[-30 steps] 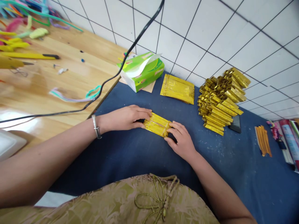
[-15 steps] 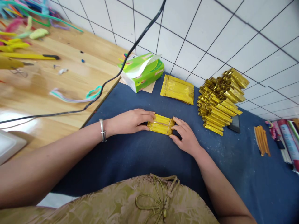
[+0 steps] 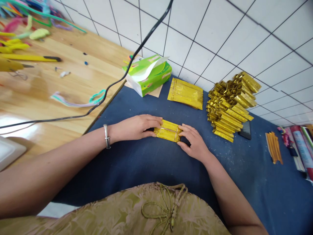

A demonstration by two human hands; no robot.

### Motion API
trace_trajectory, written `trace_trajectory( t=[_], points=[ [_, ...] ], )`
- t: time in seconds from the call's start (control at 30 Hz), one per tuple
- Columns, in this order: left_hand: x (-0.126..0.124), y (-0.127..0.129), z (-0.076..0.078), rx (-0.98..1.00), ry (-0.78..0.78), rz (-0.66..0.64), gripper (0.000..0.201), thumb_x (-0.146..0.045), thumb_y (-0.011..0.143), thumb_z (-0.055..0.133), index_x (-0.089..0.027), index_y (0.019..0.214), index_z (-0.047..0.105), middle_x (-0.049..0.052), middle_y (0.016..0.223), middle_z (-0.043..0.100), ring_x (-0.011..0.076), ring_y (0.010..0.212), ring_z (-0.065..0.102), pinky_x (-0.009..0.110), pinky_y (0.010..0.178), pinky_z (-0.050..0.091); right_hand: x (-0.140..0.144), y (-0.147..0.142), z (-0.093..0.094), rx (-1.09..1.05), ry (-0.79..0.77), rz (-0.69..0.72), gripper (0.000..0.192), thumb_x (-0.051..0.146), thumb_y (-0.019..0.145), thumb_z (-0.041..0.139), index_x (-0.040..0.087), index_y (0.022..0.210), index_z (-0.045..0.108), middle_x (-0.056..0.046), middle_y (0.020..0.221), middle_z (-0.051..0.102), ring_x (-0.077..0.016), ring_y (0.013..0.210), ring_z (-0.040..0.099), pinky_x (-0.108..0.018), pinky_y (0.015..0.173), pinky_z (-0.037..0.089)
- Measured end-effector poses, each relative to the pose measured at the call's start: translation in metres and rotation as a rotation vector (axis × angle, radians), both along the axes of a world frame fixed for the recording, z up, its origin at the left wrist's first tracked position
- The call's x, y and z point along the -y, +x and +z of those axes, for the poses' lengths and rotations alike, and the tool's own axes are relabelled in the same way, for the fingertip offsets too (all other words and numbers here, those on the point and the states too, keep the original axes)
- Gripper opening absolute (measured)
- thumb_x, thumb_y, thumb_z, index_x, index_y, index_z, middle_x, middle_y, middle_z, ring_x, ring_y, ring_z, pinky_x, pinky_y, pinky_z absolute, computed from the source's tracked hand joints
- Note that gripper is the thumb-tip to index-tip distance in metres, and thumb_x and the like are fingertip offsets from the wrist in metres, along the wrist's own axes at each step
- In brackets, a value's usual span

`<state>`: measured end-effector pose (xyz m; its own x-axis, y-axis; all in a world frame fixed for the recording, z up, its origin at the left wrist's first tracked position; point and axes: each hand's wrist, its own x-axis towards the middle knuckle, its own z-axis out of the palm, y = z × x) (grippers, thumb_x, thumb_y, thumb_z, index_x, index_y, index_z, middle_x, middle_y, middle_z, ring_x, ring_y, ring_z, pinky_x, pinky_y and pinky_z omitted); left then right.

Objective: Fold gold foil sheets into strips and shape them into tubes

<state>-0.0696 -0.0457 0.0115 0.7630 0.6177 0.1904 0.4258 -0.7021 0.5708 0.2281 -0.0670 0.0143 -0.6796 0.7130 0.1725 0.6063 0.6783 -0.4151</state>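
A small sheet of shiny gold paper with crease lines lies on the dark blue table surface in front of me. My left hand grips its left end, thumb at the lower corner and fingers on the upper one. At the right end, my right hand holds the edge between thumb and fingers. Beyond the hands rests a flat stack of larger gold sheets. To its right stands a heap of folded gold paper pieces.
A green tissue box stands near the tiled wall. A black cable crosses the view above the wooden table, which holds coloured pipe cleaners and a yellow glue gun. Orange-gold strips and a phone lie at right.
My right hand's fingers have shifted slightly to the left on the sheet's right edge. The left hand and the sheet stay nearly in place.
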Motion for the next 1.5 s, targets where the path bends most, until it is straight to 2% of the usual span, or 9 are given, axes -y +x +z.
trace_trajectory(
  t=[0.4, 0.6, 1.13, 1.37, 1.5],
  points=[
    [0.002, 0.001, 0.002, -0.089, 0.027, 0.048, 0.043, -0.032, 0.088, 0.052, -0.023, 0.130, 0.045, 0.008, 0.133, 0.051, 0.0193, 0.124, 0.046, 0.035, 0.105, 0.037, -0.002, 0.002, -0.002, -0.009, 0.028, 0.003, 0.037, 0.035, 0.083, 0.057, 0.024, 0.118, 0.052, -0.006, 0.124, 0.058, -0.0241, 0.123, 0.045, -0.049, 0.101, 0.038],
    [0.003, 0.001, 0.005, -0.125, 0.049, 0.014, 0.039, -0.032, 0.089, 0.050, -0.022, 0.128, 0.049, 0.006, 0.132, 0.052, 0.0188, 0.127, 0.043, 0.034, 0.107, 0.034, -0.001, 0.003, -0.001, 0.018, 0.052, 0.032, 0.039, 0.033, 0.084, 0.055, 0.024, 0.122, 0.051, -0.007, 0.126, 0.057, -0.0231, 0.127, 0.042, -0.048, 0.103, 0.037],
    [0.000, -0.001, 0.000, -0.041, 0.022, -0.006, 0.039, -0.032, 0.088, 0.052, -0.022, 0.125, 0.052, 0.007, 0.130, 0.054, 0.0197, 0.125, 0.045, 0.035, 0.107, 0.035, 0.001, 0.001, 0.008, 0.153, 0.112, 0.062, 0.038, 0.034, 0.087, 0.052, 0.022, 0.123, 0.050, -0.007, 0.131, 0.054, -0.0208, 0.128, 0.043, -0.045, 0.109, 0.032],
    [0.001, 0.000, 0.002, -0.038, 0.016, -0.006, 0.038, -0.031, 0.088, 0.052, -0.023, 0.125, 0.052, 0.006, 0.129, 0.055, 0.0191, 0.125, 0.046, 0.033, 0.107, 0.035, -0.003, 0.001, 0.008, 0.125, 0.089, 0.072, 0.039, 0.035, 0.084, 0.055, 0.024, 0.121, 0.053, -0.006, 0.127, 0.057, -0.0208, 0.124, 0.047, -0.046, 0.109, 0.033],
    [0.001, -0.001, 0.000, -0.069, 0.044, -0.015, 0.038, -0.031, 0.089, 0.051, -0.022, 0.126, 0.051, 0.007, 0.130, 0.054, 0.0196, 0.125, 0.045, 0.034, 0.107, 0.035, -0.003, 0.004, 0.005, 0.123, 0.090, 0.087, 0.039, 0.035, 0.086, 0.054, 0.025, 0.124, 0.052, -0.005, 0.130, 0.055, -0.0201, 0.127, 0.044, -0.045, 0.108, 0.034]
  ],
)
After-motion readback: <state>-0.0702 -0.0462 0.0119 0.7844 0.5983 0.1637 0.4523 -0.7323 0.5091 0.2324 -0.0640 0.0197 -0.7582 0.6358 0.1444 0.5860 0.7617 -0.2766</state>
